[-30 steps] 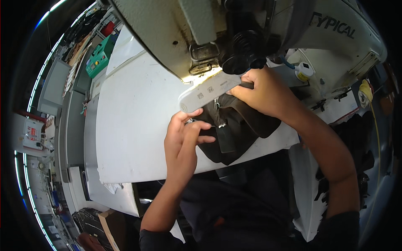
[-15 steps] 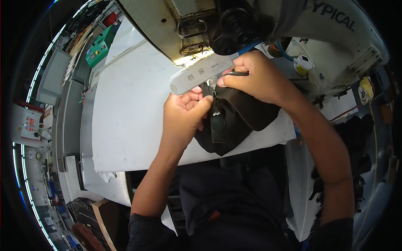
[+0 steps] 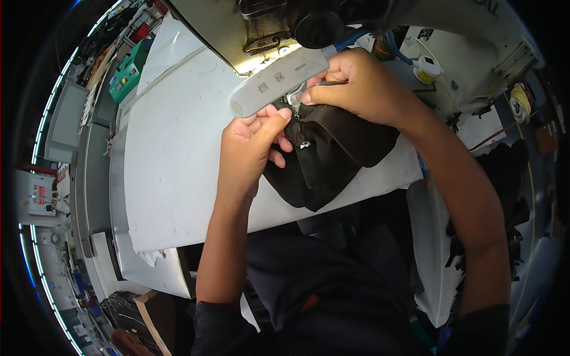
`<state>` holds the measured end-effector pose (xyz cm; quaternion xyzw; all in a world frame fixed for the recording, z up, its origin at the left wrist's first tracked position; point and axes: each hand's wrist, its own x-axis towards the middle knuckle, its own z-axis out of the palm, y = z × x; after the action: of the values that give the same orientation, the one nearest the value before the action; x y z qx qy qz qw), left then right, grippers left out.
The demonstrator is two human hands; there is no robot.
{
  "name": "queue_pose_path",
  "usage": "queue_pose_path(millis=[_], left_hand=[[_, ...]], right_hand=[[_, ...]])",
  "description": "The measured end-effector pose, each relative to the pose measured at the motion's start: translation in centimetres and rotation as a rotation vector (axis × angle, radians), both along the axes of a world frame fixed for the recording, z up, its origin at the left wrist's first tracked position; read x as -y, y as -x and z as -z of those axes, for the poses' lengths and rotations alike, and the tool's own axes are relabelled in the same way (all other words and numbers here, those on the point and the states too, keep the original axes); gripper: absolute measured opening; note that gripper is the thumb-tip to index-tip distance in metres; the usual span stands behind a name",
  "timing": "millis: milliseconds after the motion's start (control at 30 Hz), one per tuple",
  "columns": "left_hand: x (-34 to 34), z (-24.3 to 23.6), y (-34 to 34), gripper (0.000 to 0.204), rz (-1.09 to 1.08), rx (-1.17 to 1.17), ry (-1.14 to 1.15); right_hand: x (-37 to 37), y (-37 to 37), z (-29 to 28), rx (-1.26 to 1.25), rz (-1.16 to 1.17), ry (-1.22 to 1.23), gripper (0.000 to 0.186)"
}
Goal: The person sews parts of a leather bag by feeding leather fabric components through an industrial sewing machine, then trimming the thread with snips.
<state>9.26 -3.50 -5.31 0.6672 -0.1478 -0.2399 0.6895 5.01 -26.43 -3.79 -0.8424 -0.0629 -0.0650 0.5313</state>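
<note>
A dark brown piece (image 3: 332, 133), perhaps a bag or garment part, lies bunched on the white tabletop with a zipper (image 3: 297, 108) along it. A flat dark tab hangs down its front below a small shiny metal piece. My left hand (image 3: 255, 133) has thumb and forefinger closed at the piece's left edge beside the zipper; its other fingers are loosely curled. With thumb and fingers pinched, my right hand (image 3: 359, 89) holds the upper right of the piece, and a strip of zipper shows between them. The sewing machine's needle area is hidden behind a long grey lamp (image 3: 279, 83).
The sewing machine head (image 3: 237, 29) looms over the far side, with its light on. A white bottle (image 3: 425, 69) with a yellow label stands to the right. The white tabletop (image 3: 172, 160) stretches left, toward a green box (image 3: 127, 71) at far left.
My left thumb has shifted up from the zipper's middle to the piece's left edge, and the lower fingers have loosened. My right hand keeps its pinch. The whole view has shifted slightly.
</note>
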Motion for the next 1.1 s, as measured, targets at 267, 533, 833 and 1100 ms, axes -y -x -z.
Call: queue_pose_path(millis=[267,533,833,1100], left_hand=[[-0.2,0.5,-0.3,0.012,0.010,0.379,-0.103],[-0.3,0.7,-0.3,0.015,0.021,0.105,0.017],[-0.6,1.6,-0.9,0.026,-0.048,0.601,-0.165],[-1.1,1.8,-1.7,0.017,0.036,0.320,-0.025]], right_hand=[[0.0,-0.6,0.9,0.063,-0.014,-0.107,0.021],[0.3,-0.3,0.8,0.080,0.026,-0.063,0.026],[0.3,0.2,0.0,-0.003,0.015,-0.006,0.016],[0.1,0.1,0.1,0.093,0.063,-0.011,0.022]])
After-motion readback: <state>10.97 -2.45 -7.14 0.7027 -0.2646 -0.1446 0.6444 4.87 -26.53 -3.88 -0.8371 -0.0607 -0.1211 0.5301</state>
